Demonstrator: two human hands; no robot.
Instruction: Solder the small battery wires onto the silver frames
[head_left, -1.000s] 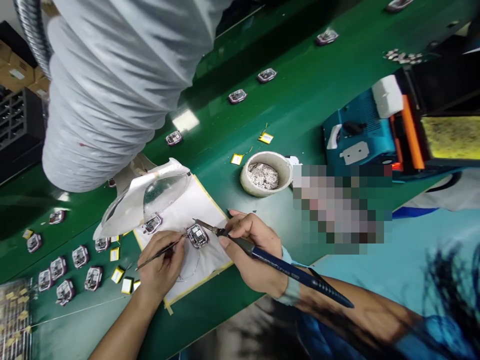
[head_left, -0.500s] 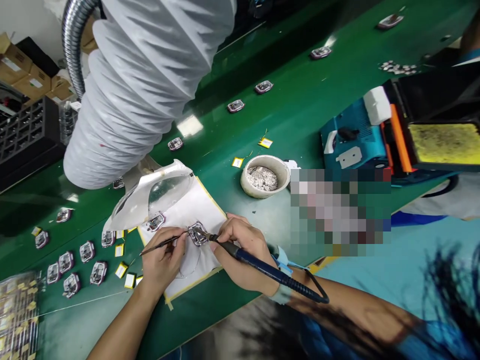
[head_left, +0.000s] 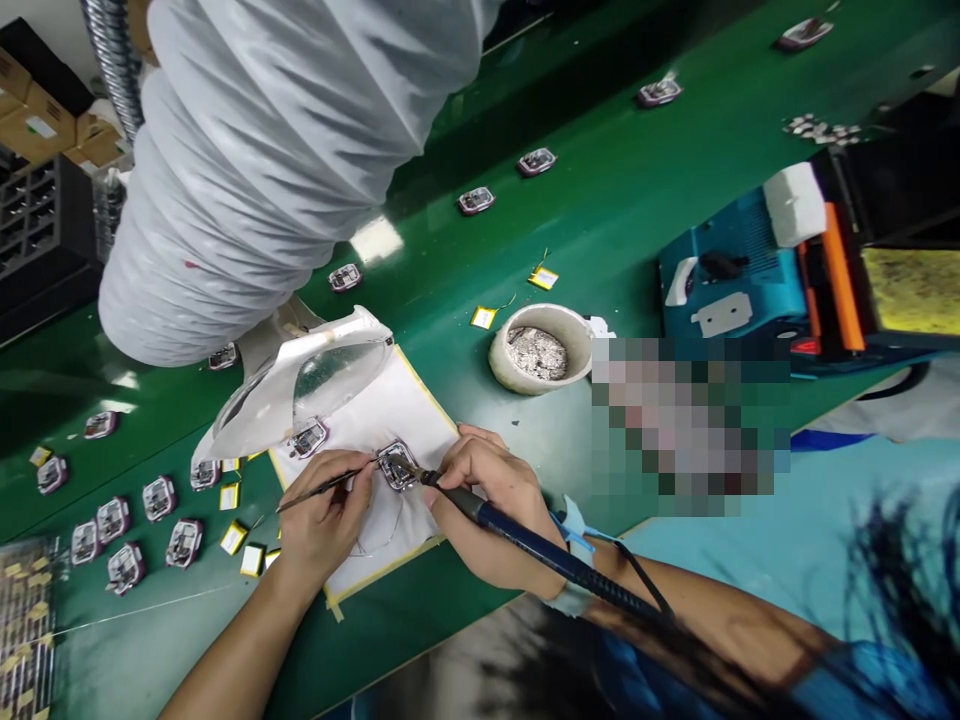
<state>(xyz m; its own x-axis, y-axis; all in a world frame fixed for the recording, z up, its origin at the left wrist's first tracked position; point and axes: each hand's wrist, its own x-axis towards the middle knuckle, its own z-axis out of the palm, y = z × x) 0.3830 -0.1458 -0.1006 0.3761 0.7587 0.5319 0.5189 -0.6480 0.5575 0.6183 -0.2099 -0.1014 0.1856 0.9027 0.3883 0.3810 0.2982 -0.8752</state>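
My right hand [head_left: 495, 505] grips a soldering iron [head_left: 517, 530], its tip resting at a small electronic device [head_left: 396, 466] with an exposed circuit board. From the left, my left hand [head_left: 326, 515] pinches dark, thin tweezers [head_left: 326, 487] whose tip meets the device's left edge. The device lies on a white sheet [head_left: 420, 400] taped down with yellow tape. A second such device [head_left: 307, 438] sits just above my left hand, by the rim of a clear plastic hood [head_left: 337, 375]. A thin wire curls on the sheet between my hands.
A pale bowl of metallic bits [head_left: 538, 350] stands beyond my right hand. A ribbed fume hose [head_left: 285, 170] hangs at upper left. At right are a teal soldering station [head_left: 727, 270] and a yellow sponge [head_left: 919, 290]. Several devices and yellow-edged batteries [head_left: 234, 537] lie at left.
The view has shifted slightly, so surrounding things appear displaced. Both hands keep their grips on the tweezers and soldering iron at the device; the iron's cord now trails straighter along my right forearm.
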